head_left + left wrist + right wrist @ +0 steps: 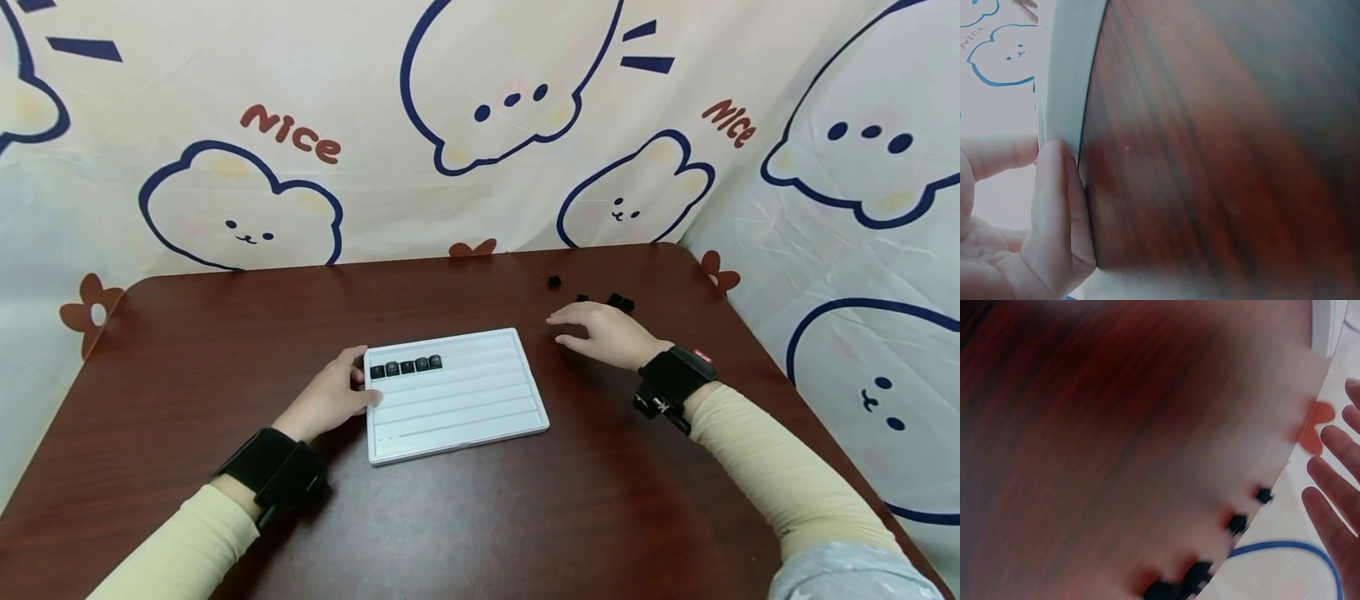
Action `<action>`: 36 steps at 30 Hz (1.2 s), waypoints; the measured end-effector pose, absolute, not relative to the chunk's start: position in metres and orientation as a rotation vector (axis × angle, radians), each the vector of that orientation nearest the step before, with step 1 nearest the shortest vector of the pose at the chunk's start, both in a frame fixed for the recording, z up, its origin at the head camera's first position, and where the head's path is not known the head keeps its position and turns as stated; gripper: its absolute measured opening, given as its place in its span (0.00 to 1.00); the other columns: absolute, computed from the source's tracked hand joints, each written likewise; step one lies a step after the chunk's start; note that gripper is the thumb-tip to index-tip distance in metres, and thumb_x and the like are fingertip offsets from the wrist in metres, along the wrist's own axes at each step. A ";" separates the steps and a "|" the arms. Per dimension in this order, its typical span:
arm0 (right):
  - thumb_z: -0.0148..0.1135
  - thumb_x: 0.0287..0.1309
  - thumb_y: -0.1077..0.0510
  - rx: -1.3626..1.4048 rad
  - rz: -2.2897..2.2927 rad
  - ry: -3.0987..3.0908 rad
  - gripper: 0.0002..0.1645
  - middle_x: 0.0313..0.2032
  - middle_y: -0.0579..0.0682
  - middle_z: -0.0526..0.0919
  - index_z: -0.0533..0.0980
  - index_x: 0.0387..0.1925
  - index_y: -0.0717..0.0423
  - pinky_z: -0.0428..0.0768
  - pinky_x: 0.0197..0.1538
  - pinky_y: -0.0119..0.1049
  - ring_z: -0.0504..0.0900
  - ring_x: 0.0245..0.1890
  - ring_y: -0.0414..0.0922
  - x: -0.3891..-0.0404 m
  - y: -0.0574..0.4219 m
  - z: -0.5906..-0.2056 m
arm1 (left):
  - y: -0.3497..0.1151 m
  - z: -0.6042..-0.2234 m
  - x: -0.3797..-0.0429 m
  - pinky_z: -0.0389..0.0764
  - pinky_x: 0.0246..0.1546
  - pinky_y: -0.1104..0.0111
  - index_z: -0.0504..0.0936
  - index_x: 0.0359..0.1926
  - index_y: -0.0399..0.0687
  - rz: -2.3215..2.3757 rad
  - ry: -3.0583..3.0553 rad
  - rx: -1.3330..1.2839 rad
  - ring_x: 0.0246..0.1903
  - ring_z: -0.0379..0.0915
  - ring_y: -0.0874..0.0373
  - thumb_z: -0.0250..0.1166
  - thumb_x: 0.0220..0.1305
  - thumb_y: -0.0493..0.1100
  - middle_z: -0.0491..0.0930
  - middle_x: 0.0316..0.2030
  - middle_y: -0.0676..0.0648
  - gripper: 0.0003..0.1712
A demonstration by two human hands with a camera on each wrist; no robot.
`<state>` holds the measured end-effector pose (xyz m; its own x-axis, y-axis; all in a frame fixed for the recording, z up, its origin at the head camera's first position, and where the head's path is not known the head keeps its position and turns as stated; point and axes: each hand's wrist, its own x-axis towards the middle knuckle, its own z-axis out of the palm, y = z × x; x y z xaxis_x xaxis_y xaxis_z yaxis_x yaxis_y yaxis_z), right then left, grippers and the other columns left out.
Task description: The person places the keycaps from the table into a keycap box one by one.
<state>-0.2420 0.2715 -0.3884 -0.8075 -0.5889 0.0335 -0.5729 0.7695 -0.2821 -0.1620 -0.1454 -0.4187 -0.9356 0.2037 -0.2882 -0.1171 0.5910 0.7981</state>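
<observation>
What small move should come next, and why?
Probably move the right grip to the leftmost loose small black block: that grip looks empty and near it, while the left grip holds the white rectangular ridged tray, whose row of five black blocks has room rightward.

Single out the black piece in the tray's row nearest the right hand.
The rightmost black piece; the other four sit left of it, farther off.

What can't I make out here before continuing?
Head: markings, if any, on the row of black pieces; too small.
Head: one loose piece, partly hidden by the right hand.
Left wrist: white tray, cut off by the top edge.
Right wrist: lowest piece, blurred, cut off by bottom edge.
</observation>
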 end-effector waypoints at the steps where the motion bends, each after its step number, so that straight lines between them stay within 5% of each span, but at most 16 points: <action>1: 0.67 0.68 0.58 -0.941 -0.430 2.909 0.21 0.58 0.59 0.81 0.81 0.60 0.59 0.75 0.63 0.55 0.77 0.62 0.57 -0.242 0.276 -0.389 | -0.145 -0.419 -0.162 0.84 0.40 0.64 0.52 0.77 0.31 1.278 2.473 0.069 0.38 0.76 0.51 0.67 0.68 0.33 0.69 0.50 0.34 0.45; 27: 0.68 0.65 0.63 -0.577 -0.453 2.964 0.21 0.57 0.64 0.80 0.80 0.58 0.64 0.72 0.62 0.60 0.74 0.61 0.63 -0.248 0.359 -0.397 | -0.145 -0.419 -0.161 0.85 0.40 0.64 0.52 0.77 0.31 1.290 2.472 0.067 0.38 0.76 0.51 0.66 0.68 0.32 0.68 0.50 0.34 0.44; 36: 0.69 0.64 0.64 -0.526 -0.489 2.979 0.19 0.42 0.56 0.81 0.82 0.55 0.65 0.74 0.43 0.48 0.74 0.39 0.51 -0.250 0.372 -0.405 | -0.145 -0.418 -0.162 0.85 0.40 0.64 0.52 0.77 0.31 1.269 2.482 0.064 0.38 0.76 0.51 0.67 0.68 0.33 0.69 0.50 0.34 0.44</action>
<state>-0.2505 0.3723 -0.4046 -0.9382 -0.3455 -0.0202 -0.3209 0.8904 -0.3230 -0.1616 -0.1448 -0.4182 -0.9371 0.1969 -0.2882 -0.1183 0.5977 0.7929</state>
